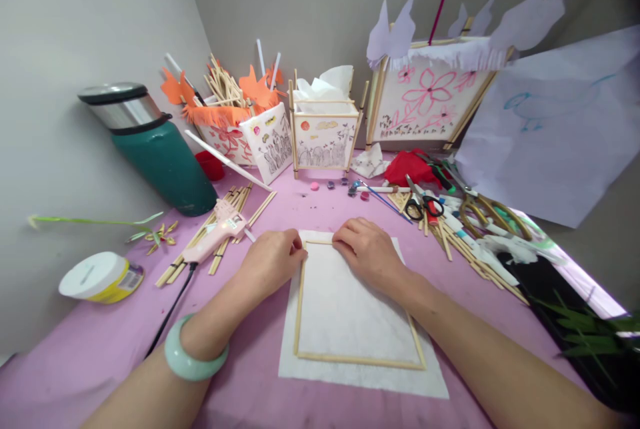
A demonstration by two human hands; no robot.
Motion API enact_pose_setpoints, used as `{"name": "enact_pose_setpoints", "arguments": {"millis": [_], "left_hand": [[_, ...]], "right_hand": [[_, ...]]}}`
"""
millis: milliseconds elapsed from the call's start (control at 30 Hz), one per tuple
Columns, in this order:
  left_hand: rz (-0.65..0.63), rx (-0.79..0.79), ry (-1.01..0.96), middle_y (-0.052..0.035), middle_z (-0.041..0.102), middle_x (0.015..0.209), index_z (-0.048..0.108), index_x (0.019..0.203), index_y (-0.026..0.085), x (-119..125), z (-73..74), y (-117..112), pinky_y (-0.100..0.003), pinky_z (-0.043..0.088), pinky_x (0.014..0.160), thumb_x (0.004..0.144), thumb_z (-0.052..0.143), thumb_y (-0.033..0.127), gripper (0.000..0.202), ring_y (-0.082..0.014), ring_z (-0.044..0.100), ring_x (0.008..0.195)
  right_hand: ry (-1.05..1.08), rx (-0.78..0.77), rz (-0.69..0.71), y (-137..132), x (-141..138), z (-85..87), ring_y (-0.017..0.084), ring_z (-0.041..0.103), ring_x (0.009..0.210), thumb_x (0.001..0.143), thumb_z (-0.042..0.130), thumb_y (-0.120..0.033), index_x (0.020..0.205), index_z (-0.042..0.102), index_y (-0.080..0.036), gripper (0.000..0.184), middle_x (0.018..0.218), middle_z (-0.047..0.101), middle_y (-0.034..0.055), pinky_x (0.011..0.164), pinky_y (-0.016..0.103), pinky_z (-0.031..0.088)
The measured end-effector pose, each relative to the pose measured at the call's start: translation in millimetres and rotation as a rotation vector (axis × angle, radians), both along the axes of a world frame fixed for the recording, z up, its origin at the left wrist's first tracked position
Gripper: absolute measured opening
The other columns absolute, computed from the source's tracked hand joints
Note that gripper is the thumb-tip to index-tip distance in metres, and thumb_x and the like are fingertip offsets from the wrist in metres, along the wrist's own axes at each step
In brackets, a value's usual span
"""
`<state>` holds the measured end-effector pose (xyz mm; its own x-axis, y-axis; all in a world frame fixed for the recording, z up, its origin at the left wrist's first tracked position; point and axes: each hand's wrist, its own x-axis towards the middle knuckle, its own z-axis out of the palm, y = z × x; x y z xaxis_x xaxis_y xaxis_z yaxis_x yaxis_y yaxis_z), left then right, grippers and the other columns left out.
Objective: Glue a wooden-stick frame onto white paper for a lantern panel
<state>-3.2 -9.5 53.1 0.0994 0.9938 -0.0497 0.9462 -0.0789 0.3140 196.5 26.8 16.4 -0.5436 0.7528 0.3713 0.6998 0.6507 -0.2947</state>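
Observation:
A rectangular frame of thin wooden sticks (pixel 360 358) lies on a white sheet of paper (pixel 350 316) on the pink tabletop (pixel 100 349). My left hand (pixel 273 261) presses with curled fingers on the frame's far left corner. My right hand (pixel 367 249) rests with bent fingers on the far top stick, just right of the left hand. Both hands push down on the frame's far edge. A pale green bangle (pixel 193 354) circles my left wrist.
A pink glue gun (pixel 217 232) lies on loose sticks (pixel 235 206) at the left. A green flask (pixel 155 146) and a tape roll (pixel 100 276) stand further left. Paper lanterns (pixel 325 129) line the back wall. Scissors (pixel 425 202) and more sticks lie right.

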Motion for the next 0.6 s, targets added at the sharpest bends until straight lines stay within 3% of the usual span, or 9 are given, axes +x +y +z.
{"name": "enact_pose_setpoints", "arguments": {"millis": [600], "left_hand": [[-0.004,-0.001,-0.035,-0.0052,0.070,0.075,0.072,0.097,0.019,2.5,-2.4,3.4,-0.028,0.039,0.063,0.079,0.057,0.034,0.029,-0.0199,0.062,0.071]], "right_hand": [[-0.057,0.094,-0.004,-1.5,-1.5,-4.5,0.017,0.050,0.082,0.092,0.053,-0.020,0.083,0.068,-0.017,0.017,0.083,0.062,0.0053,0.073,0.031,0.032]]}}
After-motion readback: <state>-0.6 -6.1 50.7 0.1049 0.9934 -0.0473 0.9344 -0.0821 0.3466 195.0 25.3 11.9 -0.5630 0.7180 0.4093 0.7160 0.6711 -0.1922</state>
